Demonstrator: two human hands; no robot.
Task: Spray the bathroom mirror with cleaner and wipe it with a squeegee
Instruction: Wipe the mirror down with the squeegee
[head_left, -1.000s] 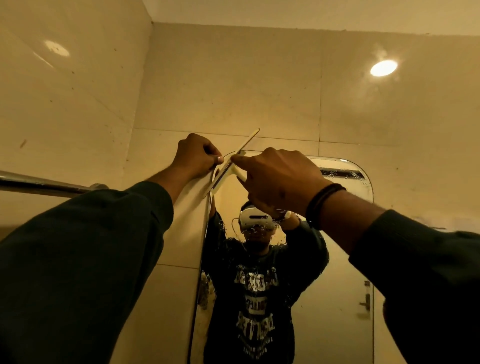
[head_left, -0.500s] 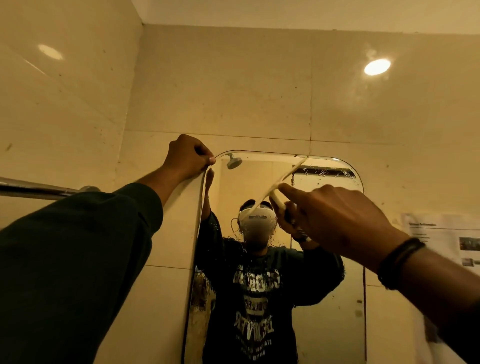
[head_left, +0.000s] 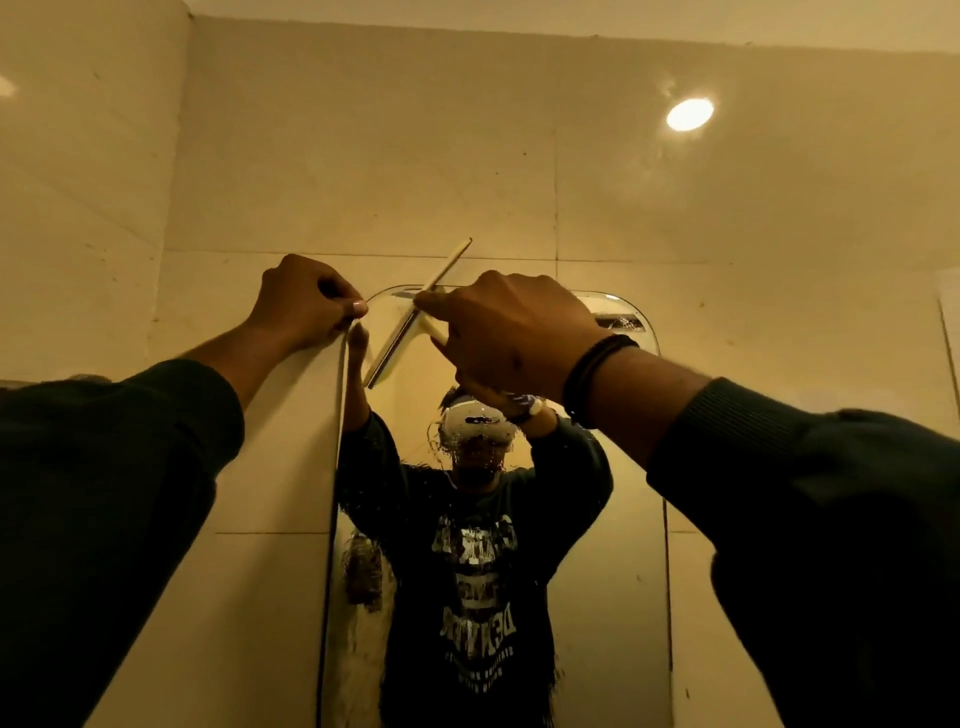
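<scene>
At the top left corner of the tall round-cornered wall mirror (head_left: 613, 519), we have brought the squeegee back up for a fresh stroke.

From our head view: our right hand (head_left: 511, 338) curls round the handle of the pale slim-bladed squeegee (head_left: 415, 317), forefinger stretched along it. Half a second ago the tool was lower, over the middle of the glass; now its tilted blade sits at the upper edge, its tip over the beige wall tile (head_left: 363, 156). Our left hand (head_left: 304, 301) still pinches the mirror's left rim, steadying it. Droplets remain lower down, so we judge wiping is only partly done.
</scene>
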